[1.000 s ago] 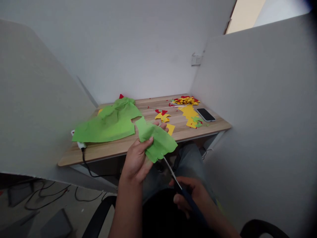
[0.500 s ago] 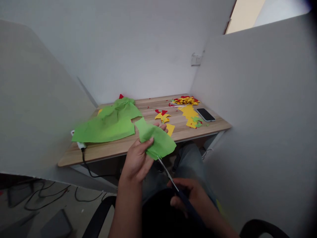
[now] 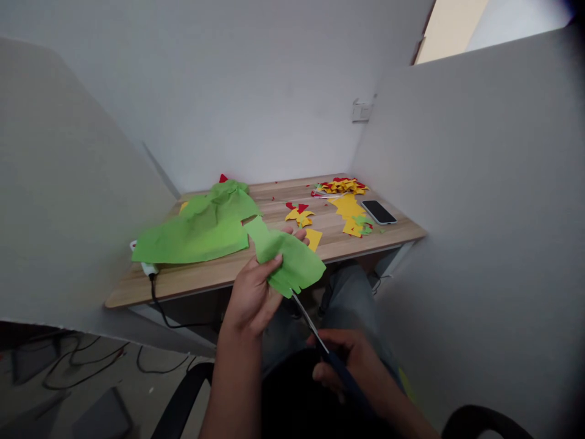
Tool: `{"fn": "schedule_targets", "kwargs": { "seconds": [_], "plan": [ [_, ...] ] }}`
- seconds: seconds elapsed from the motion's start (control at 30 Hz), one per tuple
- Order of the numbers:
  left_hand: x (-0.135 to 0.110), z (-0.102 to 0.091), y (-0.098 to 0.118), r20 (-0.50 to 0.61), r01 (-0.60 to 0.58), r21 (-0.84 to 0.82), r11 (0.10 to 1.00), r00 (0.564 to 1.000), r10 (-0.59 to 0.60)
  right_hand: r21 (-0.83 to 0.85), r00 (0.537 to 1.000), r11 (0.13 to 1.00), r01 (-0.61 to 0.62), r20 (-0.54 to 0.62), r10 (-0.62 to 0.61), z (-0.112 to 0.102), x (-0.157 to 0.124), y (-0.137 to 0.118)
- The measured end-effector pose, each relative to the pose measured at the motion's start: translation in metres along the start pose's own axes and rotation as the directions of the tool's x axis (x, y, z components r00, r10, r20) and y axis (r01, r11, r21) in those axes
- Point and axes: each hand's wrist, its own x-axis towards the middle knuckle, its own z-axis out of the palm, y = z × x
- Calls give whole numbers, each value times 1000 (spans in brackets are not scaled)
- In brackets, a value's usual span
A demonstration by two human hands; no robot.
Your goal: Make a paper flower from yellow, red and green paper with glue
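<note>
A piece of green crepe-like paper [image 3: 292,256] lies across the fingers of my left hand [image 3: 256,292], pinned under the thumb. Short slits show along its lower edge. My right hand [image 3: 351,363] grips a pair of scissors [image 3: 336,366] with dark blue handles. The blade tips touch the slit lower edge of the paper, just below my left fingers. Both hands are over my lap, in front of the table edge.
A large crumpled green sheet [image 3: 196,228] covers the left of the wooden table [image 3: 269,241], over a white power strip [image 3: 150,268]. Yellow and red scraps [image 3: 342,186] are heaped at the back right, near a phone [image 3: 379,211]. Partitions stand on both sides.
The slits in the paper's lower edge have opened more visibly, and its upper left strip has shifted slightly left. Both hands keep nearly the same place.
</note>
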Motion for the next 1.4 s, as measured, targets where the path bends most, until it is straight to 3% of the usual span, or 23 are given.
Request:
{"fn": "schedule_targets", "kwargs": {
  "seconds": [0.23, 0.4, 0.6, 0.77, 0.93, 1.13, 1.3, 1.4],
  "plan": [
    [4, 0, 3, -63, -8, -14, 1000, 998, 7, 76, 987, 996, -52, 153, 40, 0, -5, 2],
    [9, -1, 9, -74, -51, -2, 999, 996, 51, 67, 996, 996, 58, 68, -63, 0, 17, 23],
    [15, -12, 11, -107, -101, -28, 995, 989, 97, -106, 981, 978, 181, 95, -171, -5, 51, 56],
    [16, -17, 9, -110, -100, -39, 994, 989, 96, -332, 995, 940, 86, -27, -100, -11, 46, 59],
    [15, -20, 7, -103, -109, -24, 994, 989, 106, -396, 994, 916, 66, -59, -97, -20, 32, 58],
    [15, -19, 7, -123, -108, -12, 994, 987, 106, -568, 981, 823, 19, -149, -125, -27, 34, 78],
    [15, -16, 8, -130, -116, -17, 993, 985, 113, -372, 966, 918, 136, -155, -206, -35, 37, 89],
    [15, -19, 7, -110, -104, -10, 994, 989, 103, -177, 973, 978, 106, -185, -139, -38, 36, 95]
  ]
}}
